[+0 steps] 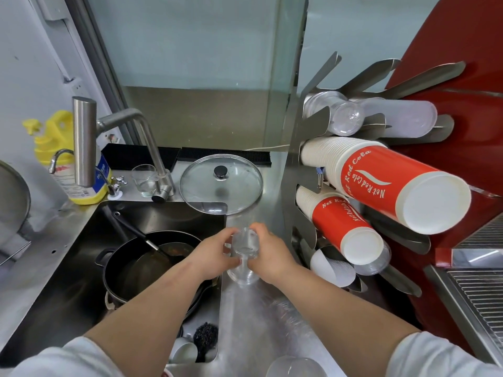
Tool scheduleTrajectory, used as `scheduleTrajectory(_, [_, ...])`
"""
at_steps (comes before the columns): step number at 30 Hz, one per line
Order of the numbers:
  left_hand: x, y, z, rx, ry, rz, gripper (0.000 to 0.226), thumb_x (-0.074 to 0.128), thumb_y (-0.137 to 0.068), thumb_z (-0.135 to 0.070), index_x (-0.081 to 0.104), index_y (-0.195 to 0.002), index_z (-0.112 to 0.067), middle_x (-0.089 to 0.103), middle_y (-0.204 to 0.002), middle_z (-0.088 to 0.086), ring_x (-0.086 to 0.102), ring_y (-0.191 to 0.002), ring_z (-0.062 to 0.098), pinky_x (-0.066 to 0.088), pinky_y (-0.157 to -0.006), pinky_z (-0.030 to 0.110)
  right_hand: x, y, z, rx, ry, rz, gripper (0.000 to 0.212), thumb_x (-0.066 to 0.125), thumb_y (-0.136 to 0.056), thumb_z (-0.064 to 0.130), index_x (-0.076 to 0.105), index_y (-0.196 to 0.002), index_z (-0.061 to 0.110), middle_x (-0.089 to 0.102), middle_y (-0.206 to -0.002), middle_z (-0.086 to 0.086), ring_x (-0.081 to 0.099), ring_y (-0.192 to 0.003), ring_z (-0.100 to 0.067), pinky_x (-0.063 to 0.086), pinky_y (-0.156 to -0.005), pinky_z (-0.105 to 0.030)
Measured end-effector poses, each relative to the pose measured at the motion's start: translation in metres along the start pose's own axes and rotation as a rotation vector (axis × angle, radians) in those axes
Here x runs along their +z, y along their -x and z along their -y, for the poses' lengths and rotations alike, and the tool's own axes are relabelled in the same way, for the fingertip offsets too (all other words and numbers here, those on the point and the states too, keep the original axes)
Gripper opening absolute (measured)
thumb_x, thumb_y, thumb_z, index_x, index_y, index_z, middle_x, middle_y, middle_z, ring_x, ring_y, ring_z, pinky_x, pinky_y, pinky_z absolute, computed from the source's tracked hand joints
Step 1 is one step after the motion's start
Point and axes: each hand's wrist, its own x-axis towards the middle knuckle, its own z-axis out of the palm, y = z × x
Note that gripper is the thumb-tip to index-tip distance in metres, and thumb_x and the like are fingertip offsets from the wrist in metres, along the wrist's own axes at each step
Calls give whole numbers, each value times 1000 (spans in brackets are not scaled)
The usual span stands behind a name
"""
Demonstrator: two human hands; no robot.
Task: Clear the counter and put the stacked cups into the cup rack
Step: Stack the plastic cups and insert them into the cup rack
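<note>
Head view: both hands clamped on a stack of clear plastic cups (243,254) over the steel counter (245,308), just right of the sink (81,268). Left hand (211,254) wraps the stack's left side, fingers curled around it. Right hand (269,254) grips the right side, fingers closed on it. Stack lies tilted, base toward the camera.

Cup rack (299,164) stands right of the sink, at the counter's right edge. It holds big red paper cups (394,180), smaller red paper cups (343,221) below them, clear cups (345,118) in the top slot.

Glass lid (221,184) rests behind the sink, overlapping its back rim. Black pan (152,262) sits in the sink. Faucet (84,140) and yellow jug (54,137) sit at the sink's back left. Small glass (144,180) stands beside the faucet.
</note>
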Motion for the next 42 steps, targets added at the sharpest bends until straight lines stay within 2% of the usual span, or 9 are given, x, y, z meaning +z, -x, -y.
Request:
scheduleTrajectory(5, [-2,7,-1,5,-33,20,64,76,-73,-21,49,-127,-41,63,-112,-12,63,-99,7,54,-87,29,-1,8,1,-24,-20,20,66,68,-79,12,36,-135,25,56,-125,-4,59,-106,-23,49,-81,-28])
scheduleTrajectory(8, [-9,13,-9,39,-67,9,59,75,-74,-20,51,-124,-43,63,-105,-14,63,-96,6,53,-82,24,-8,14,4,-38,-42,14,67,67,-77,11,35,-135,26,55,-125,-3,59,-105,-23,51,-80,-30])
scheduleTrajectory(13, [-29,27,-32,120,-121,-11,59,75,-73,-17,53,-120,-46,66,-105,-14,64,-95,4,51,-82,16,-27,27,17,-109,-107,5,67,69,-77,14,36,-133,30,53,-126,0,57,-103,-17,46,-76,-24])
scheduleTrajectory(19, [-57,47,-66,170,-172,-68,60,75,-70,-21,53,-119,-49,67,-108,-20,62,-102,-3,50,-91,21,-54,40,42,-168,-115,-63,69,70,-74,19,35,-130,38,57,-117,3,59,-96,-18,49,-70,-27])
scheduleTrajectory(24, [-77,71,-107,271,-304,-159,59,74,-71,-23,53,-121,-45,64,-103,-27,59,-98,-9,50,-88,23,-80,54,59,-273,-139,-154,73,71,-71,18,35,-132,37,57,-122,4,57,-105,-16,45,-82,-24])
scheduleTrajectory(30, [-95,103,-143,382,-416,-280,63,76,-72,-30,48,-127,-46,58,-115,-30,53,-109,-10,45,-93,20,-109,76,82,-426,-164,-221,72,72,-72,17,36,-130,39,51,-122,13,52,-111,-10,43,-92,-23])
scheduleTrajectory(34, [-104,125,-170,475,-381,-375,63,74,-69,-23,52,-124,-45,61,-116,-25,56,-111,-4,48,-94,27,-130,93,99,-539,-141,-327,76,73,-74,19,36,-139,26,47,-138,6,44,-125,-10,34,-103,-20])
scheduleTrajectory(39, [-110,151,-219,600,-417,-492,60,68,-67,-35,51,-123,-47,56,-114,-31,54,-111,0,50,-94,29,-163,119,113,-667,-192,-503,71,70,-77,12,38,-139,21,50,-134,4,45,-125,-10,36,-103,-21])
scheduleTrajectory(42, [-114,157,-241,655,-453,-536,62,74,-70,-26,51,-124,-45,55,-112,-31,53,-110,0,49,-94,31,-185,131,118,-705,-215,-548,70,71,-77,11,39,-138,21,51,-129,7,45,-119,-6,34,-97,-13])
